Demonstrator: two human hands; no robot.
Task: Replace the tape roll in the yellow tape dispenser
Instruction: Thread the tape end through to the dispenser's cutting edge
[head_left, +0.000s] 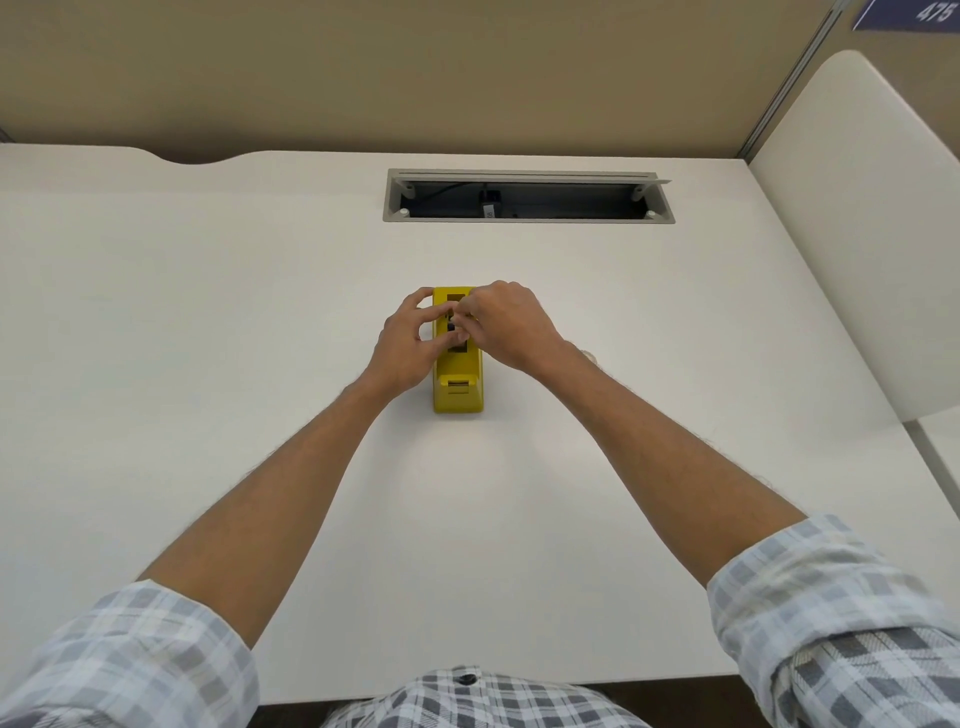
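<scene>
A yellow tape dispenser (459, 389) stands on the white desk (208, 312), its cutter end toward me. My left hand (410, 343) and my right hand (506, 327) meet over the dispenser's open middle well. The fingertips of both hands pinch something small and dark (451, 327) in the well, probably the roll's core or spindle. My fingers hide most of it, so I cannot tell whether a tape roll sits inside. My left palm rests against the dispenser's left side.
A cable tray slot (527, 196) with its lid open lies in the desk behind the dispenser. A beige partition wall (415, 67) runs along the back. A white side panel (862, 218) rises at the right.
</scene>
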